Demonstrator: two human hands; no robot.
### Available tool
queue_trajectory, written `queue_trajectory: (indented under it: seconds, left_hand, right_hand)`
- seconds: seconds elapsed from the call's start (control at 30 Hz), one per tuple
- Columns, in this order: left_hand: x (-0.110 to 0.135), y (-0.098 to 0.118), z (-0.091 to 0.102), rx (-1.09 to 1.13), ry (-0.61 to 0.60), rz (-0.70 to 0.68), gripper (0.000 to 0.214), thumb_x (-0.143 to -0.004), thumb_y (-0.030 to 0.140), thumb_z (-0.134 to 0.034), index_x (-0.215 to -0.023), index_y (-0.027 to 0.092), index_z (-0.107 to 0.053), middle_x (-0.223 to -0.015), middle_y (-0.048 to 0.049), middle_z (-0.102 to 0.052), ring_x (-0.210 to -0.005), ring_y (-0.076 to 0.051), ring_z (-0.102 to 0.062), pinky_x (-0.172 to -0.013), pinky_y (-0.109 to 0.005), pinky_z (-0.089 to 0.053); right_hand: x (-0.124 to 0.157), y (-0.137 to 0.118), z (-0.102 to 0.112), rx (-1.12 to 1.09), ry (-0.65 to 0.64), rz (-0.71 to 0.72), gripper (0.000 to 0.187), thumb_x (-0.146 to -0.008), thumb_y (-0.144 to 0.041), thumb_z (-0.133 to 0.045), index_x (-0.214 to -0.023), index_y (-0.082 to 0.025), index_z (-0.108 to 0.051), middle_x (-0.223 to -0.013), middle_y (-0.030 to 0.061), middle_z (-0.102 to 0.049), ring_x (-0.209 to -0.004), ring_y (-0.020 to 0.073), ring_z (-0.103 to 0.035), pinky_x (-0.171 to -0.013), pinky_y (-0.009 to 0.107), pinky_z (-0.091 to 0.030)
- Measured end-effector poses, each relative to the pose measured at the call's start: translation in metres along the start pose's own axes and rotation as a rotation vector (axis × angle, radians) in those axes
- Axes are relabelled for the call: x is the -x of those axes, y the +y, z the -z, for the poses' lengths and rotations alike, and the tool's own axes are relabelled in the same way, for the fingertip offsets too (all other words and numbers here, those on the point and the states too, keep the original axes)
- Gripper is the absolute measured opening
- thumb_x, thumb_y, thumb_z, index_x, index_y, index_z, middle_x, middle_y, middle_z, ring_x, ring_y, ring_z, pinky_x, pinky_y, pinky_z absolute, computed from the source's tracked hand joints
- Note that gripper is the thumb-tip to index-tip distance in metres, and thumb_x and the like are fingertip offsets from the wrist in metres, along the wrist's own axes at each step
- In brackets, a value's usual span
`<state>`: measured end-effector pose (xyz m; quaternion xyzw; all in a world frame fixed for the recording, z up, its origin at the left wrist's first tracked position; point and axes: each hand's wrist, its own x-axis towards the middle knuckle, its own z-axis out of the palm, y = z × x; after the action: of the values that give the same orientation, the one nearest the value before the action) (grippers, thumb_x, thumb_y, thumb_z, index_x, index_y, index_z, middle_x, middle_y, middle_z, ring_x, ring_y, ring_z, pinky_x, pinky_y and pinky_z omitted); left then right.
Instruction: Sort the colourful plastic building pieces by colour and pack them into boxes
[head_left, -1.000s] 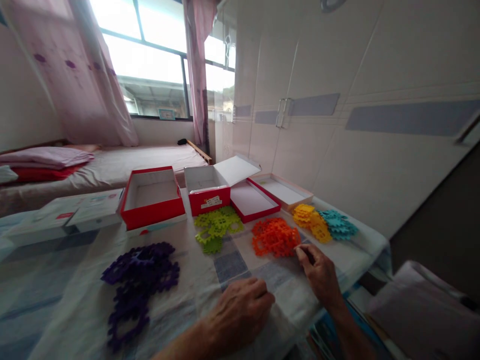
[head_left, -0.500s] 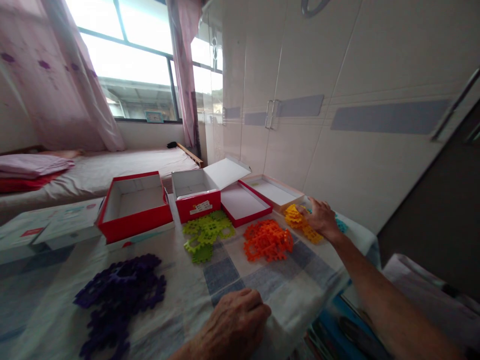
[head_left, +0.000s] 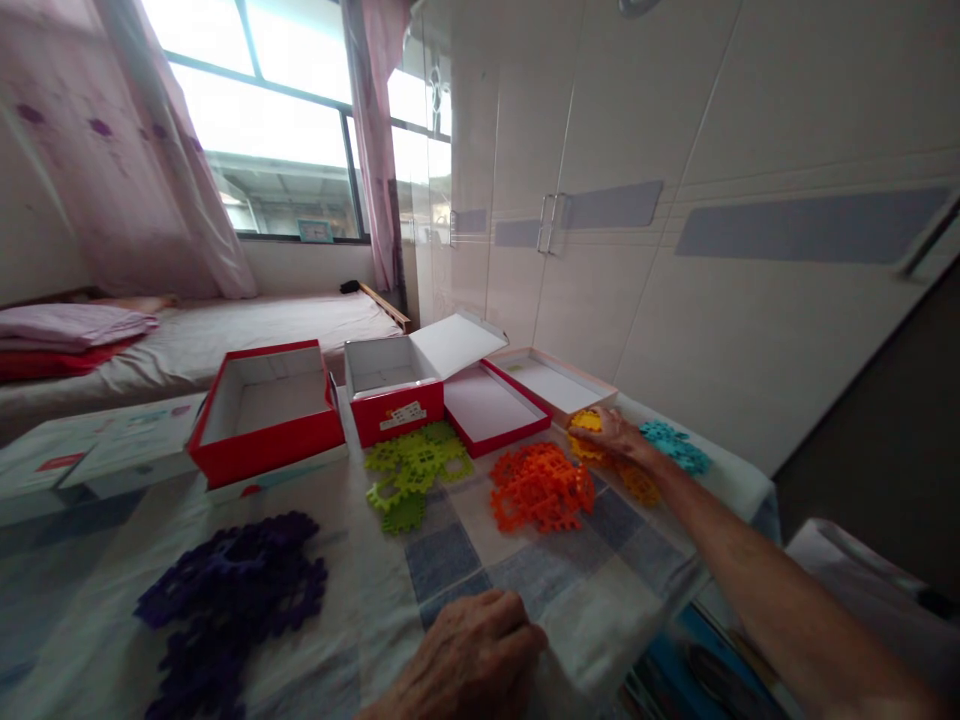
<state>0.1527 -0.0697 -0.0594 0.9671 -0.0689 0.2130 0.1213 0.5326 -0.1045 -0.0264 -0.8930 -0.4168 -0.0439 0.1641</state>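
Note:
My right hand [head_left: 619,437] reaches to the far right of the table, its fingers curled over a stack of yellow toothed plastic pieces [head_left: 585,422]. More yellow pieces lie partly hidden under the wrist. Near the front edge, my left hand [head_left: 480,640] rests closed on the cloth with nothing visible in it. Between the hands is a heap of orange pieces [head_left: 540,487]. A teal heap [head_left: 675,446] lies just beyond my right forearm. Green pieces [head_left: 416,465] are spread before the boxes, and a dark purple heap [head_left: 240,590] sits at the left front.
Along the back stand a red open box [head_left: 262,450], a second red box [head_left: 397,415] with its white flap raised, a red shallow lid [head_left: 499,440] and a pale tray [head_left: 592,388]. A white box [head_left: 142,440] is at the left. The wardrobe [head_left: 585,300] rises behind.
My right hand has moved left and down onto the yellow stack, uncovering the teal heap. The left hand stays on the cloth. The view has shifted slightly.

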Motion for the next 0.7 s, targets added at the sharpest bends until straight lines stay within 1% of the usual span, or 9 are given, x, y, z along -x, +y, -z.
queue_trajectory:
  seconds: [0.1,0.23,0.33,0.5,0.6,0.7]
  left_hand:
    - [0.000,0.000,0.001,0.001,0.000,-0.007,0.013,-0.084,0.013,-0.043,-0.083,0.020,-0.054,-0.073,-0.0010,-0.055,-0.064,-0.012,-0.052,-0.055,-0.023,-0.034]
    - [0.000,0.000,0.000,-0.006,0.008,-0.017,0.013,-0.085,0.013,-0.042,-0.082,0.020,-0.053,-0.073,-0.0007,-0.055,-0.063,-0.012,-0.051,-0.054,-0.023,-0.033]
    - [0.001,0.000,-0.001,0.001,0.008,-0.013,0.012,-0.085,0.014,-0.043,-0.084,0.020,-0.053,-0.074,-0.0008,-0.056,-0.064,-0.012,-0.051,-0.055,-0.023,-0.034]
    - [0.000,0.002,0.000,0.015,-0.003,0.017,0.013,-0.084,0.013,-0.044,-0.085,0.020,-0.055,-0.075,-0.0009,-0.057,-0.065,-0.012,-0.053,-0.055,-0.024,-0.034]
    - [-0.001,0.001,0.001,0.027,-0.007,0.013,0.013,-0.083,0.013,-0.044,-0.085,0.020,-0.056,-0.075,-0.0012,-0.057,-0.065,-0.012,-0.053,-0.055,-0.024,-0.034]
    - [-0.002,0.000,0.001,0.014,0.006,0.012,0.014,-0.083,0.013,-0.044,-0.085,0.020,-0.056,-0.074,-0.0009,-0.057,-0.064,-0.012,-0.053,-0.054,-0.024,-0.033]
  right_hand:
    - [0.004,-0.002,-0.003,-0.018,0.053,0.057,0.067,-0.070,-0.064,-0.058,-0.115,-0.015,-0.053,-0.113,0.0143,-0.057,-0.104,0.0270,-0.056,-0.087,0.035,-0.045]
    - [0.005,-0.004,-0.006,-0.009,0.173,0.101,0.060,-0.071,-0.059,-0.058,-0.112,-0.015,-0.054,-0.113,0.0145,-0.055,-0.098,0.0255,-0.058,-0.084,0.035,-0.046]
    - [0.006,-0.009,-0.005,-0.028,0.189,0.127,0.057,-0.068,-0.052,-0.062,-0.113,-0.018,-0.053,-0.109,0.0124,-0.059,-0.097,0.0255,-0.058,-0.080,0.033,-0.046]
    - [0.008,-0.015,0.001,-0.110,0.192,0.039,0.061,-0.065,-0.051,-0.065,-0.114,-0.018,-0.050,-0.099,0.0113,-0.064,-0.085,0.0252,-0.062,-0.072,0.033,-0.047]
    - [0.008,-0.011,0.005,-0.182,0.267,-0.022,0.062,-0.064,-0.049,-0.064,-0.115,-0.018,-0.049,-0.100,0.0114,-0.064,-0.084,0.0258,-0.062,-0.073,0.035,-0.047]
    - [0.002,-0.007,0.014,-0.230,0.349,-0.087,0.063,-0.065,-0.049,-0.061,-0.118,-0.017,-0.045,-0.102,0.0117,-0.063,-0.085,0.0259,-0.061,-0.074,0.036,-0.048]
